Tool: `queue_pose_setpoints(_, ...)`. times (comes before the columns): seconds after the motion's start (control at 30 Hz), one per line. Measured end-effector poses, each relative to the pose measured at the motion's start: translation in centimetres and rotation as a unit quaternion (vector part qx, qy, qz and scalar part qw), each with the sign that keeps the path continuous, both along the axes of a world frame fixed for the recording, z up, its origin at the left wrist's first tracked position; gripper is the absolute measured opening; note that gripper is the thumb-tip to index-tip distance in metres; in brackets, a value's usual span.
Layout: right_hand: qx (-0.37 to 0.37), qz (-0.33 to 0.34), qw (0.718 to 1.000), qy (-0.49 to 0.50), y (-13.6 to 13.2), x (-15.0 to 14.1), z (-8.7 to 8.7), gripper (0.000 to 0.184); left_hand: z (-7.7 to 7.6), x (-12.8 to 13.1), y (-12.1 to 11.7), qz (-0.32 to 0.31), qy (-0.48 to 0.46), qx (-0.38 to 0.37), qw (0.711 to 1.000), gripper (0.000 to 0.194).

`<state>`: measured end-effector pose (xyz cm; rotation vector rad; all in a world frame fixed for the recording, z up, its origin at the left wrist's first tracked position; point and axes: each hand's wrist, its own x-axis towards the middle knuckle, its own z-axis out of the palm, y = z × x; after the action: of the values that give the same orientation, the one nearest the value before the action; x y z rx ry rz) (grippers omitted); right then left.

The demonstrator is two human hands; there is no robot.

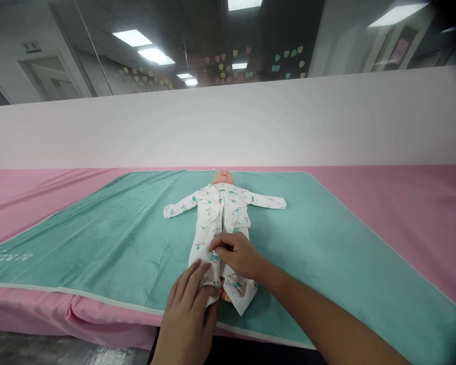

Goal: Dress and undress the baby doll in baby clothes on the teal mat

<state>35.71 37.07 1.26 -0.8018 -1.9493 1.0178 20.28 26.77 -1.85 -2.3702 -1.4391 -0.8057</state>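
A baby doll (223,177) lies on its back, head away from me and arms of its clothing spread wide. It wears a white printed baby outfit (209,235), parted down the front, with small snaps near the left leg's lower edge. My left hand (190,301) is closed on the bottom of that left leg, fingers over the cloth and thumb by the cuff. Higher up, between the legs, my right hand (239,253) pinches the inner edge of the same leg. Bare doll toes (224,295) show by the cuff. The right leg's cloth lies loose beside them.
Beneath the doll is a green blanket (319,258) with pale edging, spread over a pink cover (410,213). A low white wall (228,129) runs behind, topped by a glass panel (251,30) with heart stickers. Grey floor (61,350) shows at lower left.
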Motion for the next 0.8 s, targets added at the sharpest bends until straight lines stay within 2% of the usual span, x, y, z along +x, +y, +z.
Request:
queue_pose_setpoints(0.13, 0.005, 0.006, 1.0, -0.006, 0.0, 0.1, -0.2, 0.021, 0.4, -1.7, -0.5, -0.032, -0.006, 0.017, 0.999, 0.016)
queue_pose_setpoints(0.23, 0.005, 0.015, 1.0, -0.008, 0.1, 0.1, -0.4, 0.021, 0.9, -3.2, -1.3, -0.101, 0.025, 0.046, 0.994, 0.02)
queue_pose_setpoints(0.37, 0.001, 0.011, 1.0, -0.004, 0.0, 0.0, -0.3, 0.021, 1.7, -3.6, -2.0, -0.175, 0.057, 0.084, 0.979, 0.01)
queue_pose_setpoints(0.47, -0.003, -0.007, 1.0, 0.013, 0.0, 0.0, -0.2, 0.021, 2.2, -2.4, -1.4, -0.147, 0.037, 0.058, 0.987, 0.007)
queue_pose_setpoints(0.53, 0.002, -0.031, 0.999, 0.036, 0.0, 0.1, -0.1, 0.02, 2.3, -1.3, -0.6, -0.109, 0.038, 0.012, 0.993, 0.021)
queue_pose_setpoints(0.63, -0.001, -0.081, 0.994, 0.074, 0.2, 0.3, -0.1, 0.018, 2.3, 0.4, 0.7, -0.091, 0.048, -0.044, 0.994, 0.037)
queue_pose_setpoints(0.8, -0.014, -0.121, 0.986, 0.111, 0.7, 0.5, -0.2, 0.019, 2.2, 1.8, 2.1, -0.098, 0.027, -0.063, 0.993, 0.018)
